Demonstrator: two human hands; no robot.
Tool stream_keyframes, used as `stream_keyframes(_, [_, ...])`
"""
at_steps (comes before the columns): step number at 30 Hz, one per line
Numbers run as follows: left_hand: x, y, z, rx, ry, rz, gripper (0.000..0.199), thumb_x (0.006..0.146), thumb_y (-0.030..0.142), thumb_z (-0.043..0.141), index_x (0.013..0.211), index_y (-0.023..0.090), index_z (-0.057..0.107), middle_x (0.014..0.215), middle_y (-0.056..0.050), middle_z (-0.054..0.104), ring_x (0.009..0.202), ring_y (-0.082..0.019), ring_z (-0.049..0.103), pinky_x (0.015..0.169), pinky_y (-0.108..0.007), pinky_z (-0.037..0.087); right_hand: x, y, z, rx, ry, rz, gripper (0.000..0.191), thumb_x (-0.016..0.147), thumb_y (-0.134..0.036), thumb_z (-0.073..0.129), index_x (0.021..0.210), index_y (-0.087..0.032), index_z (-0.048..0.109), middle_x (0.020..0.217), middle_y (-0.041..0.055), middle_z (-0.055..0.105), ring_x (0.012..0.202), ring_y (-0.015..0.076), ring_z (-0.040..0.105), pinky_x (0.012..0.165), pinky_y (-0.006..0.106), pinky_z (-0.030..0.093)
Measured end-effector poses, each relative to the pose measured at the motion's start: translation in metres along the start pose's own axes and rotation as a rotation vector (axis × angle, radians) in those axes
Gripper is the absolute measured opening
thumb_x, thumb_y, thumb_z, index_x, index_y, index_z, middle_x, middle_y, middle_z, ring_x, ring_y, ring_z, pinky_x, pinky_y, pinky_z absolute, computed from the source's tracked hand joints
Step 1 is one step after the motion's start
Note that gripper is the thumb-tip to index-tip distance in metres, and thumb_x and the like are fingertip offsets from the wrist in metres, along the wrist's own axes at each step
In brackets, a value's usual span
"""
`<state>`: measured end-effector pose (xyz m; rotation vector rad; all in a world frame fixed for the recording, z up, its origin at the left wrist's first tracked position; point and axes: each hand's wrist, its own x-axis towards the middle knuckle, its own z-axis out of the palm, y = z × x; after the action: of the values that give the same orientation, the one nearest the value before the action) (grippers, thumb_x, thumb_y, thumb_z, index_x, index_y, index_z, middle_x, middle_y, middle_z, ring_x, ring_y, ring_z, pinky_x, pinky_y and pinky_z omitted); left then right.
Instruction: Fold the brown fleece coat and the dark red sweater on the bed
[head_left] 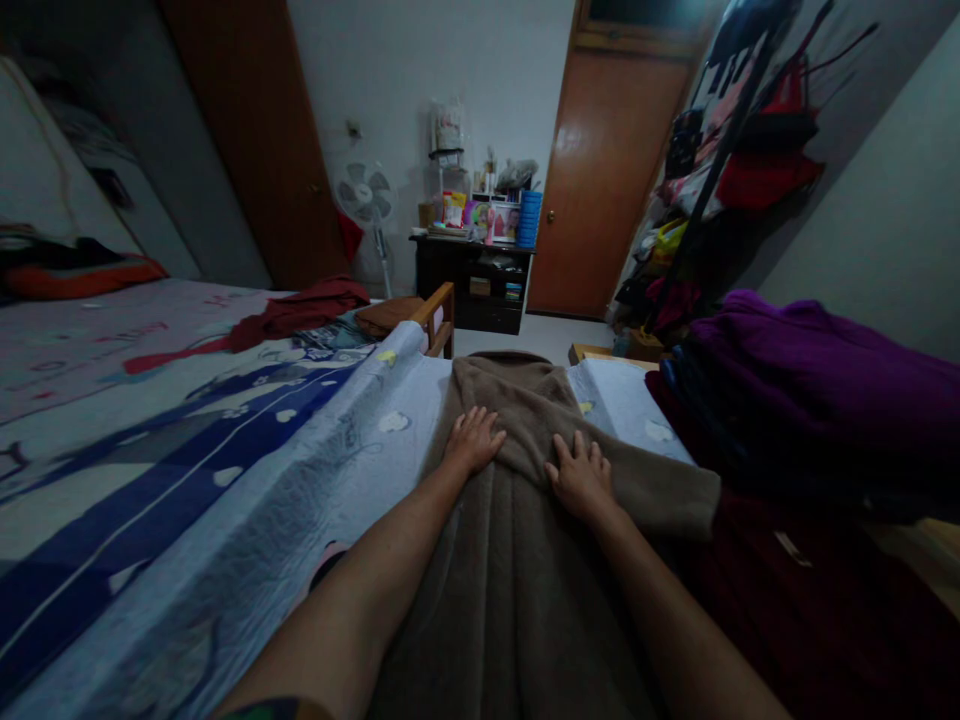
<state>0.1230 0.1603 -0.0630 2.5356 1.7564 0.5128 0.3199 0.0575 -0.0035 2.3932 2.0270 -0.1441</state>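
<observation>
A long brown coat (502, 570) of fleecy cloth lies spread on a light blue sheet, its collar end away from me. One sleeve (667, 490) stretches out to the right; the other appears folded across the chest. My left hand (474, 440) rests flat on the upper left of the coat, fingers extended. Lower down on the right, my right hand (581, 477) presses on the cloth near the base of the outstretched sleeve, its fingers spread. Neither hand grips the fabric.
A pile of folded clothes, purple on top (832, 370), stands at the right beside a dark red garment (817, 600). To the left is a bed with a patterned blue cover (225, 480) and a rust-coloured garment (300, 312). A fan (365, 195) and black cabinet (469, 285) stand behind.
</observation>
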Motion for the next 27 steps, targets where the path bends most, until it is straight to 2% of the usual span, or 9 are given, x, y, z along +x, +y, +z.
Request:
stream_keyframes(6, [0.000,-0.001,0.000,-0.006,0.006,0.004,0.056,0.096,0.052,0.034,0.140,0.019,0.048,0.149,-0.010,0.044,0.141,-0.026,0.033,0.115,-0.044,0.025,-0.009,-0.001,0.009,-0.026,0.077,-0.017,0.062,0.096,-0.050,0.036,0.153,-0.029,0.024,0.161,0.0137,0.014,0.144,0.0407,0.016,0.108,0.056,0.019])
stream_keyframes(10, [0.000,-0.001,0.000,-0.002,0.007,-0.001,0.056,0.096,0.051,0.034,0.140,0.018,0.047,0.149,-0.011,0.044,0.141,-0.026,0.033,0.115,-0.044,0.024,-0.012,0.003,-0.001,-0.017,0.015,-0.024,0.061,0.095,-0.048,0.039,0.152,-0.029,0.026,0.160,0.0144,0.017,0.144,0.0387,0.019,0.109,0.053,0.021])
stream_keyframes(14, [0.000,0.000,-0.002,-0.013,-0.009,0.000,0.056,0.096,0.050,0.034,0.141,0.018,0.047,0.150,-0.011,0.043,0.142,-0.026,0.032,0.115,-0.045,0.024,-0.022,0.009,-0.011,-0.012,-0.036,0.007,0.065,0.093,-0.049,0.043,0.151,-0.024,0.029,0.156,0.0211,0.025,0.140,0.0391,0.028,0.107,0.049,0.024])
stream_keyframes(21, [0.001,-0.001,-0.001,-0.033,-0.027,-0.013,0.056,0.096,0.049,0.035,0.142,0.019,0.046,0.151,-0.011,0.042,0.142,-0.026,0.031,0.116,-0.045,0.022,-0.034,0.014,-0.002,-0.049,-0.010,0.037,0.066,0.094,-0.055,0.036,0.152,-0.024,0.026,0.157,0.0210,0.021,0.143,0.0399,0.021,0.109,0.054,0.017])
stream_keyframes(24, [0.001,-0.001,0.000,-0.034,-0.031,-0.012,0.055,0.096,0.049,0.035,0.142,0.021,0.046,0.151,-0.010,0.043,0.143,-0.025,0.030,0.116,-0.044,0.021,-0.030,0.015,-0.017,-0.029,-0.088,0.016,0.066,0.092,-0.053,0.042,0.150,-0.024,0.031,0.154,0.0216,0.028,0.139,0.0389,0.031,0.105,0.053,0.026])
stream_keyframes(27, [0.001,-0.001,-0.001,-0.022,-0.035,-0.009,0.055,0.096,0.049,0.035,0.141,0.019,0.046,0.151,-0.011,0.042,0.143,-0.026,0.030,0.116,-0.044,0.022,-0.022,0.022,-0.043,-0.005,-0.165,-0.039,0.054,0.089,-0.046,0.048,0.137,-0.021,0.048,0.138,0.0195,0.051,0.124,0.0357,0.050,0.096,0.048,0.038])
